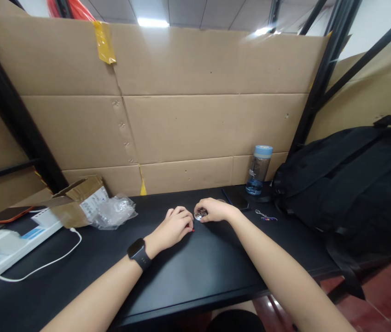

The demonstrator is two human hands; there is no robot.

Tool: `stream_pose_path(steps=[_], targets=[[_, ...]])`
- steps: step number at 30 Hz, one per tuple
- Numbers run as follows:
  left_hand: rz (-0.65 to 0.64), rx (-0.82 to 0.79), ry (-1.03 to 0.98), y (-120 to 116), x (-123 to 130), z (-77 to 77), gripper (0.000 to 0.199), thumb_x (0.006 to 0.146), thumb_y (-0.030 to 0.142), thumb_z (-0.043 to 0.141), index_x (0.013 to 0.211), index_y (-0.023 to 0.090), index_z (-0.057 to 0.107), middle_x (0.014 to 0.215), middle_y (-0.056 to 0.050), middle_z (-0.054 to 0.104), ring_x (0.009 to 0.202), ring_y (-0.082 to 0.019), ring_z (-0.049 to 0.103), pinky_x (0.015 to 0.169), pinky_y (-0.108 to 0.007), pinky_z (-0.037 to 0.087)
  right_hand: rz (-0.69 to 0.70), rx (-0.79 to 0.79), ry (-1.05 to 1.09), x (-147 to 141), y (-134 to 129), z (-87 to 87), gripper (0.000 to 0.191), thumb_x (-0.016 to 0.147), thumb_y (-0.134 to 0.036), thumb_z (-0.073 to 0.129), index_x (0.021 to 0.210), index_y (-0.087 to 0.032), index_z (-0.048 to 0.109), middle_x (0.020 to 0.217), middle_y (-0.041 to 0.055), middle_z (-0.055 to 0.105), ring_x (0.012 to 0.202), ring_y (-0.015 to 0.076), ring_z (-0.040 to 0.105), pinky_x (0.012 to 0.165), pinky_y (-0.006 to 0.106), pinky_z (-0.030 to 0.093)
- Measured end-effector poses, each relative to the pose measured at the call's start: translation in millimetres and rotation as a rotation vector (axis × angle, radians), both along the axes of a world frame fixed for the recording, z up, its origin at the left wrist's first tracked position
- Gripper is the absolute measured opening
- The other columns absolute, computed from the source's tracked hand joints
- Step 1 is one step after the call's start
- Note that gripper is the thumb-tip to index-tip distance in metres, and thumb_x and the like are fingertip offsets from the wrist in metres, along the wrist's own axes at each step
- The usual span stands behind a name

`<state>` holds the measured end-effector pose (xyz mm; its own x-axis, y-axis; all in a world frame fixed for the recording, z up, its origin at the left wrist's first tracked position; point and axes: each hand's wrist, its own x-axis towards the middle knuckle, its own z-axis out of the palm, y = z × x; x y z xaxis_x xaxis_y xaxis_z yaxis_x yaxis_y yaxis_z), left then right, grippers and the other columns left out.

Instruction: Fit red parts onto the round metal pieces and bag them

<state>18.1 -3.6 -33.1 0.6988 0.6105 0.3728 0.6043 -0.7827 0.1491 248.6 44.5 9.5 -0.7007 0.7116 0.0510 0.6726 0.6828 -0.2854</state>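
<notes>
Over the middle of the black desk, my right hand (pixel 214 210) curls its fingers and thumb round a small, round, shiny container (pixel 199 214). Something dark shows inside it, too small to name. Just left of it is my left hand (pixel 178 223), palm down with bent, closed fingers. A tiny red thing (pixel 193 230) peeks out at its thumb and fingertips; most of what lies under these fingers is hidden. A dark smartwatch (pixel 138 251) is on my left wrist.
Left are an opened cardboard box (pixel 78 200), crumpled clear plastic (pixel 115 212), a white power strip (pixel 29 240) and cable (pixel 48 263). Right are a dark phone (pixel 238 200), a keychain (pixel 266 216), a blue-capped bottle (pixel 259 169) and a black backpack (pixel 350 184). Cardboard panels (pixel 188 124) stand behind.
</notes>
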Motion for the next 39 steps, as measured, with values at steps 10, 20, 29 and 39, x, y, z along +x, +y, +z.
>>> stream_pose_path(steps=[10,20,29,39], targets=[[0.137,0.008,-0.166,6.2,-7.3,9.0,0.012,0.1,0.028,0.054,0.093,0.024,0.063,0.099,0.0,0.07,0.107,-0.02,0.054,0.09,-0.038,0.03,-0.055,0.01,0.014,-7.4,3.2,-11.4,0.037,0.07,-0.023,0.078,0.107,-0.021,0.072,0.095,0.0052,0.065,0.089,0.02,0.062,0.078,0.026,0.045],[0.259,0.046,-0.289,17.0,-19.4,8.4,0.008,0.092,0.031,0.067,0.091,0.026,0.074,0.098,-0.002,0.075,0.104,-0.022,0.06,0.091,-0.04,0.029,-0.012,-0.024,-0.077,-1.1,-6.2,7.6,0.049,0.061,-0.018,0.083,0.108,-0.023,0.074,0.109,0.0065,0.066,0.098,0.0235,0.064,0.076,0.025,0.046],[0.309,-0.124,-0.507,17.5,-22.8,13.2,0.013,0.088,0.037,0.069,0.093,0.029,0.078,0.101,-0.001,0.077,0.103,-0.024,0.065,0.094,-0.04,0.043,-0.011,0.122,0.382,-17.6,-6.9,-0.4,0.04,0.066,-0.018,0.08,0.105,-0.021,0.071,0.104,0.005,0.07,0.091,0.0197,0.066,0.08,0.028,0.048],[0.185,-0.174,-0.768,24.0,-22.8,13.2,0.018,0.089,0.036,0.066,0.087,0.019,0.074,0.098,-0.006,0.069,0.096,-0.021,0.066,0.091,-0.034,0.048,0.067,-0.263,1.001,-46.1,-22.4,-4.2,0.047,0.072,-0.03,0.083,0.113,-0.02,0.062,0.118,0.0107,0.069,0.106,0.0245,0.071,0.083,0.033,0.056]])
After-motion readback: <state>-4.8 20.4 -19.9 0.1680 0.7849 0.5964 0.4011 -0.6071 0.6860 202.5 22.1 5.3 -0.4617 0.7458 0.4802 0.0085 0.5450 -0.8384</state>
